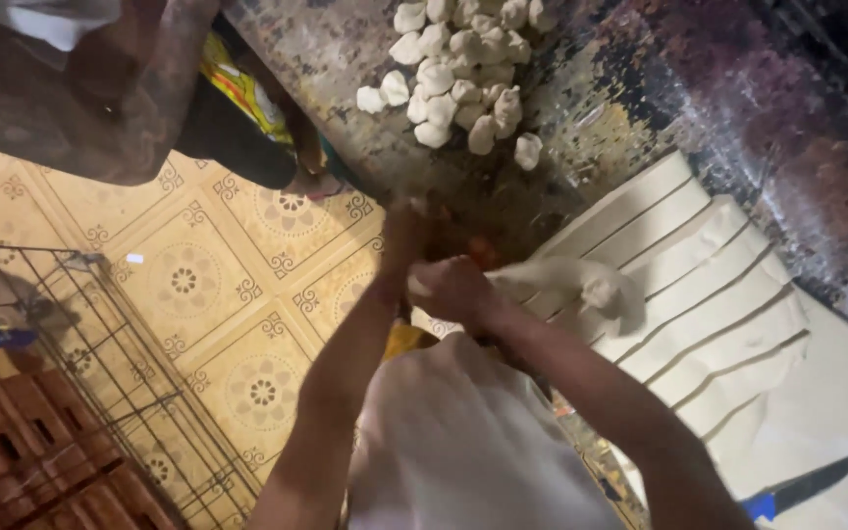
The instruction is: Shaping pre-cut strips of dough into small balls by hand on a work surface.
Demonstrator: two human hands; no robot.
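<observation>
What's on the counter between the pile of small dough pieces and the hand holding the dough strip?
In the head view, only bare, mottled counter separates the dough pile from the right hand gripping the dough strip.

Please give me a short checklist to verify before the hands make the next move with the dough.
1. Right hand grips the dough strip: ok.
2. Left hand state: cannot tell, blurred.
3. Cut strips lie side by side, separated: ok.
4. Pile of dough pieces sits apart from the hands: ok.
5. Knife lies away from both hands: ok.
</observation>
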